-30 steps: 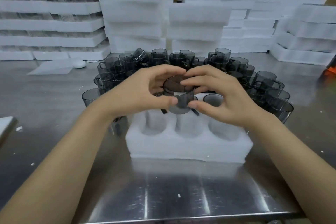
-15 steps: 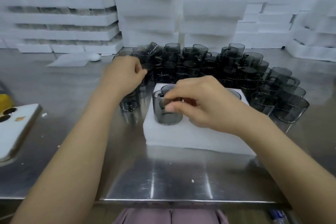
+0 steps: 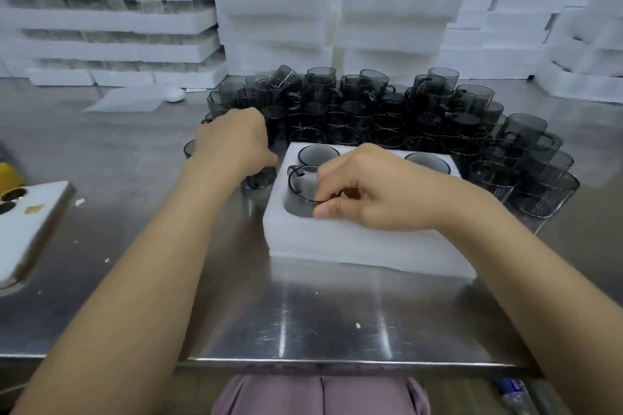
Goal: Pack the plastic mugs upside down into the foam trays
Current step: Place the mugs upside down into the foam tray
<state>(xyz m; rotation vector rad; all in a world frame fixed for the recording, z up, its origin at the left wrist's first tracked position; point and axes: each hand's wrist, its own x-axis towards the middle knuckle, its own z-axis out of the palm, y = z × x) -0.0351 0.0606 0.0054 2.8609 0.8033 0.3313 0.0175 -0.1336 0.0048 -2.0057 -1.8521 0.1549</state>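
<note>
Grey mug (image 3: 303, 184) going into the near-left pocket of the foam tray (image 3: 357, 246)

Right hand (image 3: 381, 190) pinches the mug at its edge with curled thumb and fingers. It's sunk most of the way in and looks base-up. Two more mugs (image 3: 318, 154) sit in the back row. Left hand (image 3: 232, 141) is over the loose mugs (image 3: 387, 118) beside the tray, fingers hidden, so can't tell if it's got one. Next, I'd guess: press this one flush, let go, bring another over flipped.

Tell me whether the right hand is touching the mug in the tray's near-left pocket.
Touching. Head view: the right hand pinches the mug by its top edge, in the foam tray.
</note>
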